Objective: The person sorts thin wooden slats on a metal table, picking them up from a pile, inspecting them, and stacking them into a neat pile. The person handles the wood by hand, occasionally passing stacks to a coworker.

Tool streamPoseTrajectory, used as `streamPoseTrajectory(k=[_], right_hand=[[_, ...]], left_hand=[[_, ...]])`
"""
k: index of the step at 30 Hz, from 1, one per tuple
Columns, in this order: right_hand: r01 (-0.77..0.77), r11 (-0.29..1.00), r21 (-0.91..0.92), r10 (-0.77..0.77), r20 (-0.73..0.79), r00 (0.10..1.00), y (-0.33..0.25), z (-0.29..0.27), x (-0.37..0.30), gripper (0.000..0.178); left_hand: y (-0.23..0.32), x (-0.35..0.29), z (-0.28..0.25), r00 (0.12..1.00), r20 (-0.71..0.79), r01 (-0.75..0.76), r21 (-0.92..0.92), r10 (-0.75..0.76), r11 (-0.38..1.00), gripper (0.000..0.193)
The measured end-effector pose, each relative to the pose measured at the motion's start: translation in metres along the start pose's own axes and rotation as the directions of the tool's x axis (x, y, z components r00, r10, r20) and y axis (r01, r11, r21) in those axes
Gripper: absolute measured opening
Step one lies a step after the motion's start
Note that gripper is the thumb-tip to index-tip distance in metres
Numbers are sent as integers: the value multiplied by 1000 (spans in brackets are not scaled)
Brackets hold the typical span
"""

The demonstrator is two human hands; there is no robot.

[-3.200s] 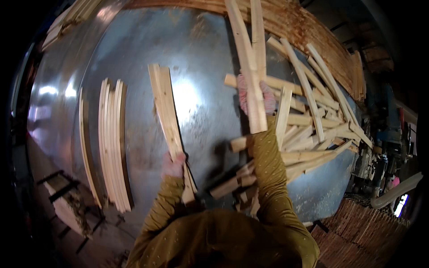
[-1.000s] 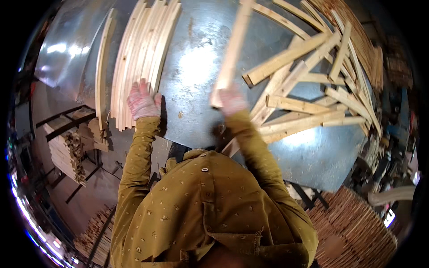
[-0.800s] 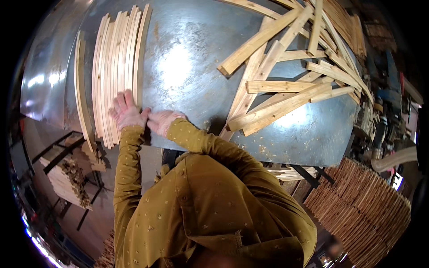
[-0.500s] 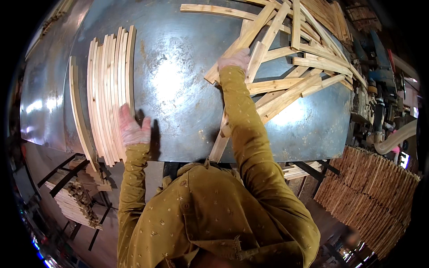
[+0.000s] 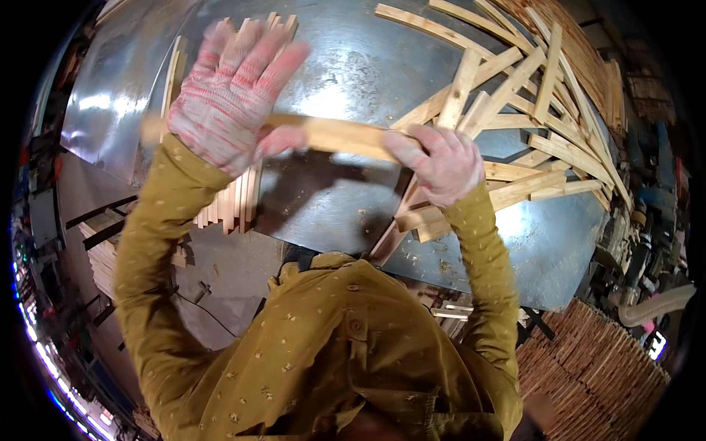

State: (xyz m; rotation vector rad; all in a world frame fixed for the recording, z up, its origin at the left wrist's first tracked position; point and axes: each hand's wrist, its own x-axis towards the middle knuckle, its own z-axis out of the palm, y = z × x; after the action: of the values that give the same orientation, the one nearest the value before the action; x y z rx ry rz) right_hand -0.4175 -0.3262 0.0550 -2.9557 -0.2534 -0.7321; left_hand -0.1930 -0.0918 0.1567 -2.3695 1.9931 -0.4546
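A pale wooden strip is held up crosswise above the metal table. Its right part is gripped by my right hand, fingers wrapped round it, in a white and pinkish knit glove. My left hand, gloved alike, is spread wide over the strip's left part, and the wood passes beneath the palm; whether the palm touches it I cannot tell. Below and behind that hand lies a row of strips set side by side, mostly covered by it. One separate strip lies left of the row.
A jumbled heap of loose strips covers the table's right side. The metal table has its near edge just before my body. Stacked wood stands at lower right, another stack at lower left. A hose curves at the right.
My right hand has lifted a strip off the heap and swung it crosswise to the left. My left hand has risen from beside the row to over the strip. The view has shifted.
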Motion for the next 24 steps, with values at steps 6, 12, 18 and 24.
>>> streamPoseTrajectory(k=[6,12,18,24], right_hand=[[-624,743,-242,514,-391,763,76,84,21,77],[-877,95,-472,964,262,-36,41,99,-37,121],[-757,32,-653,891,363,-275,42,95,9,109],[-797,130,-590,922,367,-122,52,94,-33,96]], left_hand=[[16,-59,43,508,857,823,-454,-83,342,54],[-53,-139,89,268,579,938,25,-770,345,53],[-132,-234,150,34,501,991,94,-865,94,55],[-125,-239,194,8,448,995,-95,-894,-38,84]])
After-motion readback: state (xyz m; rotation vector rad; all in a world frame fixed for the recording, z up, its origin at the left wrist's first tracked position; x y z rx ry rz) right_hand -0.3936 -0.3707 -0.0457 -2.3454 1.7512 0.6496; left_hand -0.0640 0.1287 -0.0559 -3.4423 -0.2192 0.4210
